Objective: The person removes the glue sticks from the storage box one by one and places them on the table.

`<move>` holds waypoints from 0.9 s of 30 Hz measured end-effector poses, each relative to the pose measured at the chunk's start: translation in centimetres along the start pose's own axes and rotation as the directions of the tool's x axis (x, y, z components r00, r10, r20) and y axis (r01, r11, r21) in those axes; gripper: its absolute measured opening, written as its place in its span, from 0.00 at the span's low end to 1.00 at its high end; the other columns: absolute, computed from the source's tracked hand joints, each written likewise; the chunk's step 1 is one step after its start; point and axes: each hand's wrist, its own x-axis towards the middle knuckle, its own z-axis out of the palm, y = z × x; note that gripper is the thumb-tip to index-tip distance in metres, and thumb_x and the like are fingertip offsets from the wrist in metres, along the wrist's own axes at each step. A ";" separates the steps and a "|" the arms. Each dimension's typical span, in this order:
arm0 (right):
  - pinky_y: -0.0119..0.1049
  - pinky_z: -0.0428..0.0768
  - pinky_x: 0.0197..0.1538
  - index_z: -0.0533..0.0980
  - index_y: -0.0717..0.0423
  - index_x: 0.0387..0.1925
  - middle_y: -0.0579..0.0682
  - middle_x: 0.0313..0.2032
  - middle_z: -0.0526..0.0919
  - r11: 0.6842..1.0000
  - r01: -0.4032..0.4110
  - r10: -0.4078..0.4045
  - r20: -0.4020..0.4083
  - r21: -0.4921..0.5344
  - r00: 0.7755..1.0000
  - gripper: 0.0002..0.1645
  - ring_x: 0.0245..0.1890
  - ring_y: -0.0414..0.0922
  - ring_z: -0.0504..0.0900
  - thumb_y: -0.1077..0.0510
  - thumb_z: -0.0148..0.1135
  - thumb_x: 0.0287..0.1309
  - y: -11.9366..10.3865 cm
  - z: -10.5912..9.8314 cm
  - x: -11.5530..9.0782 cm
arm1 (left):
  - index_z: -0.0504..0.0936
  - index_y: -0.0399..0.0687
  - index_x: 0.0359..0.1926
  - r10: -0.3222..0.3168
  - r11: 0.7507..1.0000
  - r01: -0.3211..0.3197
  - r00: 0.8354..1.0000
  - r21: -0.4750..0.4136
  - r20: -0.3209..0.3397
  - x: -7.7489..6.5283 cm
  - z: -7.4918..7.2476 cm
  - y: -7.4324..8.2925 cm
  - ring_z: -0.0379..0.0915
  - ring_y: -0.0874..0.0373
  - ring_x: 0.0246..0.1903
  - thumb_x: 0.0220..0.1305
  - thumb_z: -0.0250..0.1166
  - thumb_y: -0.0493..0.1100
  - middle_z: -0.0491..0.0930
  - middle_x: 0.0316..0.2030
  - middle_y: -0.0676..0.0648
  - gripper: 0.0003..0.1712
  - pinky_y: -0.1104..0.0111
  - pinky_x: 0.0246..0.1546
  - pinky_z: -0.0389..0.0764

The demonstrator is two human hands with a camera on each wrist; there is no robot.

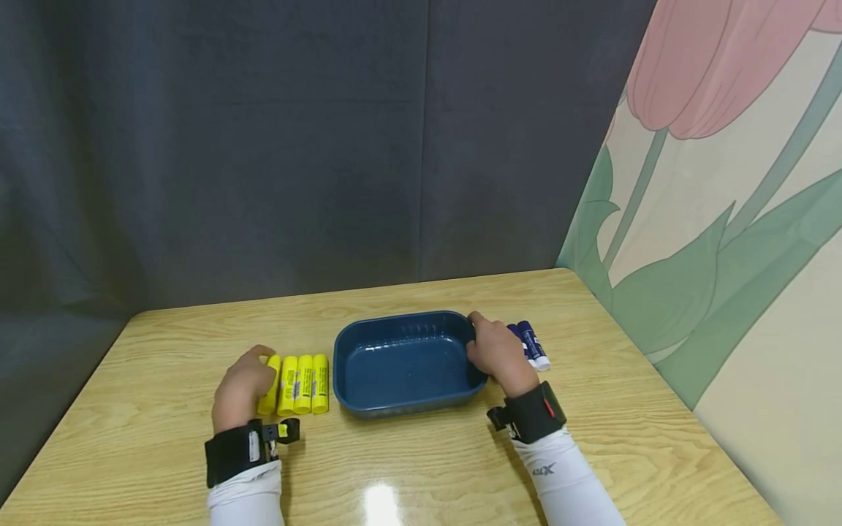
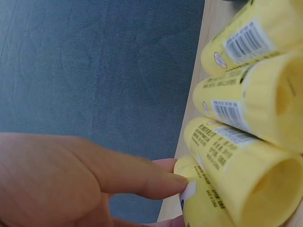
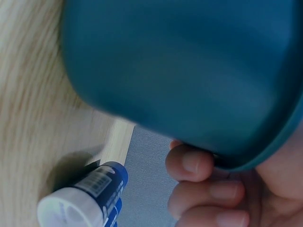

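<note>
My left hand (image 1: 243, 383) pinches the leftmost yellow glue stick (image 1: 270, 391) between thumb and fingers. Three more yellow glue sticks (image 1: 304, 383) lie beside it in a row, side by side on the table; in the left wrist view, the held glue stick (image 2: 201, 198) touches its neighbour. My right hand (image 1: 498, 351) grips the right end of a dark blue plastic tray (image 1: 408, 372), which has nothing in it. In the right wrist view, curled fingers (image 3: 208, 191) sit under the tray's rim (image 3: 255, 161). Just right of that hand are two dark blue glue sticks (image 1: 534, 345) with white ends, one partly hidden.
Everything rests on a light wood-grain table (image 1: 395, 467). A dark grey curtain (image 1: 296, 146) hangs along its back edge. To the right stands a wall (image 1: 723, 241) painted with a pink tulip and green leaves.
</note>
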 end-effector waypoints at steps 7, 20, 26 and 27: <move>0.47 0.81 0.38 0.66 0.58 0.70 0.66 0.57 0.79 1.000 -0.009 0.009 0.005 0.007 1.000 0.33 0.40 0.54 0.78 0.62 0.55 0.63 0.0 0.0 0.0 | 0.57 0.38 0.74 0.005 1.000 -0.005 1.000 -0.029 0.001 -0.3 0.1 0.1 0.64 0.34 0.50 0.67 0.45 0.32 0.62 0.63 0.25 0.33 0.48 0.46 0.74; 0.45 0.80 0.36 0.66 0.57 0.70 0.66 0.56 0.79 1.000 -0.009 0.009 0.007 0.011 1.000 0.33 0.39 0.54 0.79 0.62 0.56 0.62 -0.1 0.0 0.0 | 0.58 0.37 0.73 0.003 0.999 -0.003 1.000 -0.032 -0.002 -0.2 0.1 -0.2 0.65 0.35 0.49 0.67 0.45 0.32 0.63 0.62 0.26 0.33 0.50 0.44 0.75; 0.44 0.79 0.35 0.66 0.57 0.70 0.66 0.56 0.79 1.000 -0.018 0.017 0.015 0.009 1.000 0.33 0.38 0.54 0.78 0.62 0.56 0.63 -0.1 0.0 -0.2 | 0.57 0.36 0.73 0.000 0.999 0.000 1.000 -0.037 0.001 -0.4 0.1 -0.2 0.64 0.35 0.50 0.67 0.46 0.32 0.63 0.63 0.25 0.33 0.49 0.46 0.75; 0.44 0.79 0.35 0.66 0.57 0.70 0.66 0.56 0.79 1.000 -0.018 0.018 0.016 0.010 1.000 0.33 0.38 0.54 0.78 0.62 0.56 0.63 -0.1 0.0 -0.3 | 0.56 0.35 0.73 -0.001 0.999 0.001 1.000 -0.040 0.000 -0.5 0.1 -0.2 0.64 0.35 0.50 0.68 0.47 0.32 0.63 0.62 0.25 0.33 0.49 0.46 0.75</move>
